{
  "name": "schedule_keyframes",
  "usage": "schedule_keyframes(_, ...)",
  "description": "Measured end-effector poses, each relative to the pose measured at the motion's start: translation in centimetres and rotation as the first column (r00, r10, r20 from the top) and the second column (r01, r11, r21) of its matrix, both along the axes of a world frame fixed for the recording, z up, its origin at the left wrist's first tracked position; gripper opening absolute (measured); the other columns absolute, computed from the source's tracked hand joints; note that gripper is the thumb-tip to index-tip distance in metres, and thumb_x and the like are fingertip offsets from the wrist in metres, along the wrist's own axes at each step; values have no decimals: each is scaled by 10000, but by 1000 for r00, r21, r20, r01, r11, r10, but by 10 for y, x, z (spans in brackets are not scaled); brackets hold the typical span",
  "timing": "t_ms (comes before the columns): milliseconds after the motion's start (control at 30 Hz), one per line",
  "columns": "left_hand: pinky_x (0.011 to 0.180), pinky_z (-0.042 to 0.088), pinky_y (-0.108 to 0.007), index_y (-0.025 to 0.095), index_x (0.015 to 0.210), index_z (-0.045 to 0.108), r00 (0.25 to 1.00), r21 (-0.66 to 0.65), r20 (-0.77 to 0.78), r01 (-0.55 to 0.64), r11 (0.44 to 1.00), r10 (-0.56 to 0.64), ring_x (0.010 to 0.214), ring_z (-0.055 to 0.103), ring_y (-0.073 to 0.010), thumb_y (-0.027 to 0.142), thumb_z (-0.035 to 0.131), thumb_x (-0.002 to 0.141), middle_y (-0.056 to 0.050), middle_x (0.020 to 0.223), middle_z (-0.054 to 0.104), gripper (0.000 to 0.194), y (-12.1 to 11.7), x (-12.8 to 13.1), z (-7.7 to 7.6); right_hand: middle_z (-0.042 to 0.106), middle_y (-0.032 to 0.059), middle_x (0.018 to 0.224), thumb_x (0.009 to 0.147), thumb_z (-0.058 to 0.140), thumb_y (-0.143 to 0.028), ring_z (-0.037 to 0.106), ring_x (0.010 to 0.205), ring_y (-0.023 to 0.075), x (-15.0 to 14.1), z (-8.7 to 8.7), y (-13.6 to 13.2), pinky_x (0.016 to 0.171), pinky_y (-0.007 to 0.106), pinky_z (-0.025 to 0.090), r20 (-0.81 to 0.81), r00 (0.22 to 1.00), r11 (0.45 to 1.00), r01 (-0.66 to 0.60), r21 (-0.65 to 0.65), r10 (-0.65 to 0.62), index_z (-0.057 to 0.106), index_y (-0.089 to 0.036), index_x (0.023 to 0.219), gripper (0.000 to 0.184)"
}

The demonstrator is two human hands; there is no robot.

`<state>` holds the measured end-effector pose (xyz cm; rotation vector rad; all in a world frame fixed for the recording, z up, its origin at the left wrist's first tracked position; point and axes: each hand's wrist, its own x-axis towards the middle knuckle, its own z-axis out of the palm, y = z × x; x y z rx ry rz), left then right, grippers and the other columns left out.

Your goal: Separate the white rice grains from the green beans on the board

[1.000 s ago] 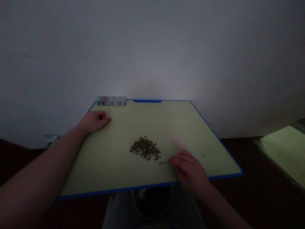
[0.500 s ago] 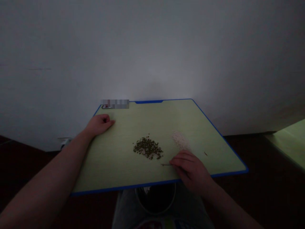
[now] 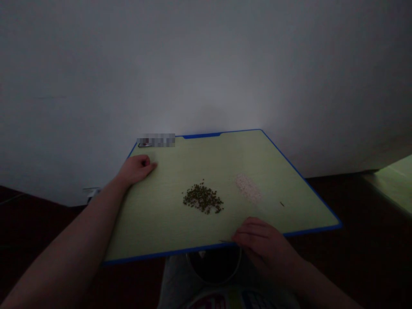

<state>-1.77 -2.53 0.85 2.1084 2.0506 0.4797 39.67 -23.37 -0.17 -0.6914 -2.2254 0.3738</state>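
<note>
My left hand [image 3: 137, 168] rests loosely curled near the far left of a pale green board with a blue edge [image 3: 161, 223], holding nothing. A heap of small dark green beans [image 3: 202, 198] lies mid-board, with a pale patch of rice-like grains [image 3: 248, 188] to its right. One dark speck [image 3: 282, 204] sits farther right. My right hand [image 3: 262, 244] is at the board's near edge, pinching a thin pointed stick [image 3: 225, 241], well short of the beans.
A phone-like object [image 3: 144, 145], partly blurred, lies at the board's far left corner. Behind the board stands a pale wall. Below the near edge is a dark round container [image 3: 214, 266] above my lap. Another green surface [image 3: 394, 178] shows at far right.
My right hand has drawn back toward me, carrying the stick to the board's near edge. The view has tilted slightly. My left hand stays on the board.
</note>
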Motion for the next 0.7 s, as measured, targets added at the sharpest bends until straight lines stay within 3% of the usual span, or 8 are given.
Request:
schedule_keyframes(167, 580, 332, -307, 242, 616, 435, 1000, -5, -6, -11, 1000, 11, 569, 446, -158, 604, 515, 761, 10, 558, 457, 398, -1, -2, 0, 770, 72, 857, 1006, 472, -75, 679, 741, 198, -11, 6, -14, 717, 318, 613, 31, 998, 998, 44, 51, -45, 665, -168, 1112, 240)
schedule_keyframes(333, 577, 334, -309, 246, 611, 425, 1000, -2, -13, 20, 1000, -20, 566, 441, -159, 606, 512, 754, 9, 557, 459, 397, -2, -2, 2, 783, 65, 874, 1014, 470, -76, 702, 749, 184, -13, 9, -21, 755, 295, 626, 41, 994, 992, 95, 86, -99, 665, -167, 1121, 240)
schedule_keyframes(500, 584, 341, -312, 246, 616, 441, 999, -11, -35, 20, 1000, -20, 574, 456, -167, 612, 508, 755, 3, 565, 478, 397, -2, -1, 2, 788, 81, 915, 987, 495, -69, 711, 791, 203, 5, 5, -9, 748, 321, 637, 52, 964, 957, 251, 146, -261, 679, -168, 1136, 257)
schedule_keyframes(700, 596, 348, -317, 244, 612, 453, 999, -27, -52, 13, 1000, -15, 579, 470, -172, 615, 501, 762, -3, 566, 485, 403, 1, -1, 0, 790, 85, 909, 942, 497, -47, 705, 805, 226, 11, 4, 11, 751, 369, 647, 121, 954, 952, 249, 181, -273, 729, -151, 1099, 299)
